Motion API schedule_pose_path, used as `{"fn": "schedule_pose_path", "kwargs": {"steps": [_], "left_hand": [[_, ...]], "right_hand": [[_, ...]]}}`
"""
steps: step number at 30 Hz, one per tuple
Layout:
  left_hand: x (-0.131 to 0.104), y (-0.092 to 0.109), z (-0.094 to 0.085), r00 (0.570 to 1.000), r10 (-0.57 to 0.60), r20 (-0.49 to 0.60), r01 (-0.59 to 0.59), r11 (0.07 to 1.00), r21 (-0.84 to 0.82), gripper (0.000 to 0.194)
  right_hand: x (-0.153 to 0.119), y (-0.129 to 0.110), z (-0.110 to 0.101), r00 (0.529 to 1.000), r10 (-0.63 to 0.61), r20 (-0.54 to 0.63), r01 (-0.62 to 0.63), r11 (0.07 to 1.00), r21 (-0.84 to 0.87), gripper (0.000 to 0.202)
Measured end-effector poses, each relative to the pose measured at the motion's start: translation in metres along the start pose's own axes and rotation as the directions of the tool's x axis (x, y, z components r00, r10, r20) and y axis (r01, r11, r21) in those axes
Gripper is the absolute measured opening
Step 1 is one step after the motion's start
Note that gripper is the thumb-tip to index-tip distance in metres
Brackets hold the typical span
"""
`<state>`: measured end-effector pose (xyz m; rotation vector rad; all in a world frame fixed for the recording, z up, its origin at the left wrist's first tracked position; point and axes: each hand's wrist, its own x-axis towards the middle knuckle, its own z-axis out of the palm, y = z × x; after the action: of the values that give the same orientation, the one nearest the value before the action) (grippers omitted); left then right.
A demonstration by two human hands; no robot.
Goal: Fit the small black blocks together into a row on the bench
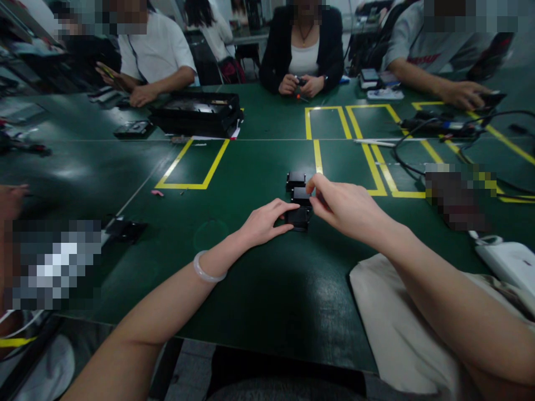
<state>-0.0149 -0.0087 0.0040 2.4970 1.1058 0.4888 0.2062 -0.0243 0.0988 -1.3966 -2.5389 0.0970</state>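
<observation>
The near edge of the green table (259,289) crosses the foreground, above a tiled floor (190,367). Beige cloth (387,317) lies at the right, under the right forearm. The left wrist bears a pale bracelet (209,270). At mid-table, three small black parts stand in a line running away from the wearer. The left hand (267,224) touches the nearest part (297,219), thumb and fingertips apart. The right hand (334,203) is curled at the right side of the middle part (300,195); whether it grips cannot be told. The far part (296,179) lies just beyond. Yellow tape (181,186) marks rectangles on the surface. Farther left sits a black case (196,114); cables (397,153) lie to the right. Across the table, three seated people handle small items. Behind them, the dim room holds chairs and more people.
</observation>
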Motion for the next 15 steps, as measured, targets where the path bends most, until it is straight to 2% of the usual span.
{"fn": "schedule_pose_path", "kwargs": {"steps": [15], "left_hand": [[0.0003, -0.0013, 0.0005, 1.0, 0.017, -0.014, -0.017, 1.0, -0.001, 0.046]], "right_hand": [[0.0001, 0.0024, 0.0024, 1.0, -0.026, -0.01, 0.026, 1.0, -0.003, 0.02]]}}
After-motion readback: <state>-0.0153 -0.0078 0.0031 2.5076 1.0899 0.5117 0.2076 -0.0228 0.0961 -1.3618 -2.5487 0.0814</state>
